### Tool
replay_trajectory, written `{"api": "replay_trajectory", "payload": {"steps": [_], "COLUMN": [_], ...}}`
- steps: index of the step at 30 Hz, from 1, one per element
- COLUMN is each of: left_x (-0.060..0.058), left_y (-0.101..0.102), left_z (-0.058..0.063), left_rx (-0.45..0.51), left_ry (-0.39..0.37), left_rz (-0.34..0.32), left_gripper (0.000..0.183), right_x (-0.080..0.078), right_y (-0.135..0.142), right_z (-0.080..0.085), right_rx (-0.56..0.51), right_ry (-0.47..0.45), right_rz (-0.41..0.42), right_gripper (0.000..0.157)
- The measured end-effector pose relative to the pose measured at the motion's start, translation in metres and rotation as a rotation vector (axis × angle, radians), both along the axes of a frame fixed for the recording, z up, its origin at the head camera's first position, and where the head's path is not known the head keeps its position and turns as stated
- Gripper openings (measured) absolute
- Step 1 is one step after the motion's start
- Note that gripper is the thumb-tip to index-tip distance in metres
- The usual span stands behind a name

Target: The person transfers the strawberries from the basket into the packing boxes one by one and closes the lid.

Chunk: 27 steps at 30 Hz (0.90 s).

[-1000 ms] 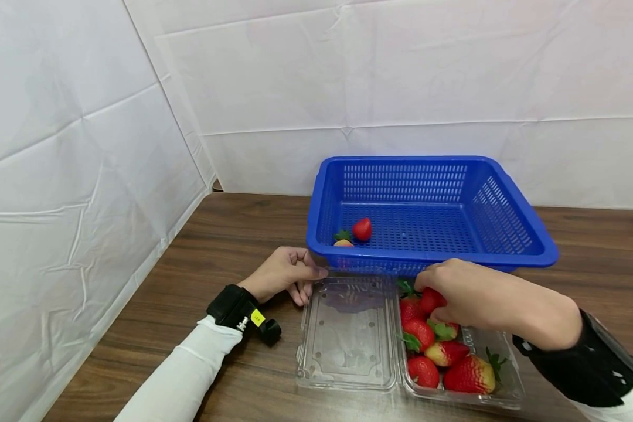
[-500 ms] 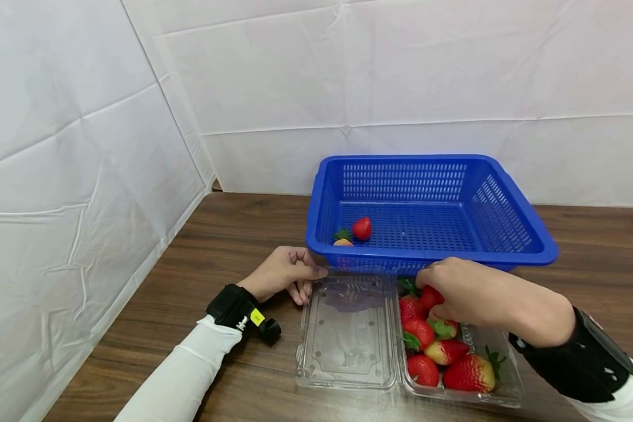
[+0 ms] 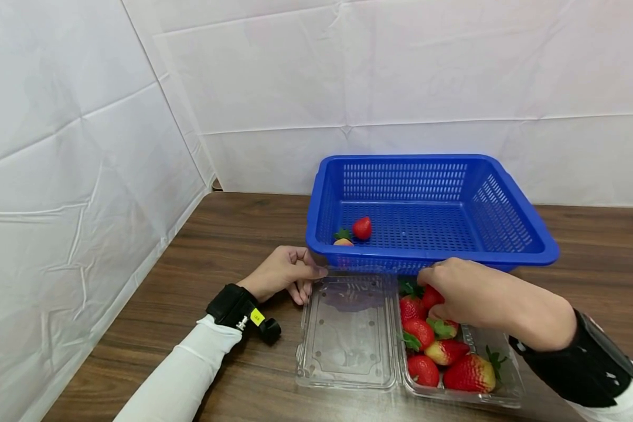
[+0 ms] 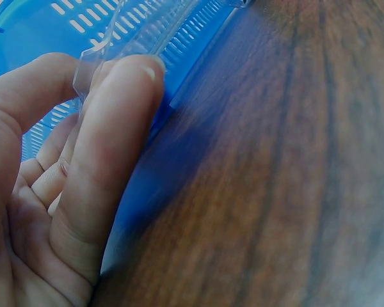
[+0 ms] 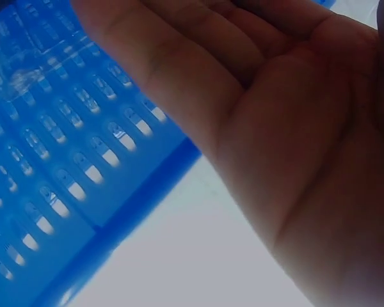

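Note:
A clear plastic clamshell box lies unfolded on the table, its lid on the left and its tray on the right. Several red strawberries fill much of the tray, some with green leaves. My left hand pinches the lid's far left corner between thumb and fingers; the left wrist view shows the clear edge there. At the tray's far end my right hand reaches in, fingers curled round a strawberry. In the right wrist view the palm shows, with the fruit out of sight.
Right behind the box stands a blue perforated basket. Inside it, at the near left, lie a red strawberry and a paler one. White sheeting rises behind and to the left of the wooden table.
My right forearm has shifted very slightly left, its hand still at the strawberry at the tray's far end. The left hand holds its place on the lid corner.

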<state>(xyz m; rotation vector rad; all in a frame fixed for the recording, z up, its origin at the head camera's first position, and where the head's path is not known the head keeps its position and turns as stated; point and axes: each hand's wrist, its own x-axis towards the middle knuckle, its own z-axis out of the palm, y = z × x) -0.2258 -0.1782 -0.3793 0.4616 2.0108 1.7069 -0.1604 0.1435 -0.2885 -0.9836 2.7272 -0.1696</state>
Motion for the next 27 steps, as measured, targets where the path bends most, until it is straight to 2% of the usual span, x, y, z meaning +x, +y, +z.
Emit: {"api": "replay_trajectory", "payload": {"steps": [7, 27], "left_x": [0.000, 0.002], "left_y": [0.000, 0.001], "left_z": [0.001, 0.002], "left_rx": [0.003, -0.006], "left_ry": [0.000, -0.007], "left_rz": [-0.003, 0.004], "left_gripper": [0.026, 0.027], "right_x": [0.004, 0.011], "right_y": [-0.001, -0.001], "right_z": [0.001, 0.007], "right_rx": [0.024, 0.039], "right_ry": [0.026, 0.061], "right_rz": [-0.027, -0.073], "right_gripper": [0.037, 0.037]}}
